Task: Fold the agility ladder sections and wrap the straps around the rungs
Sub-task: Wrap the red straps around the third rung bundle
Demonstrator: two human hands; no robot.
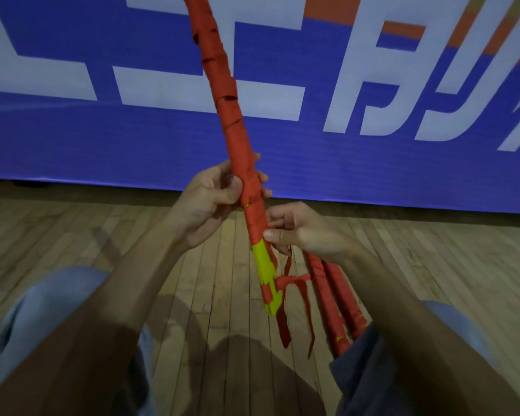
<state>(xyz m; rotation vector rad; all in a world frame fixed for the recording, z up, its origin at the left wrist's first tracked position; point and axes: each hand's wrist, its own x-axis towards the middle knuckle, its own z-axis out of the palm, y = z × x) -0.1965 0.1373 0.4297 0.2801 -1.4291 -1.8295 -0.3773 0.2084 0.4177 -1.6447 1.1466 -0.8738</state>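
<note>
Fingers of my left hand (213, 199) curl round the red-wrapped rung bundle (237, 136), held up & tilted. Right hand (306, 232) just below pinches the strap (284, 295) by the bare yellow end (264, 271). Two wrapped bundles (336, 295) lie on the floor (192, 295), right side.

Sports hall: a pale hardwood strip floor (72, 250) runs to a wall hung with a long blue banner (117, 151) bearing large white lettering (210, 97) and orange blocks (403, 28). Training gear is out: one red strap-wrapped agility ladder bundle (237, 130) held upright, two more bundles (317, 273) lying on the boards.
</note>
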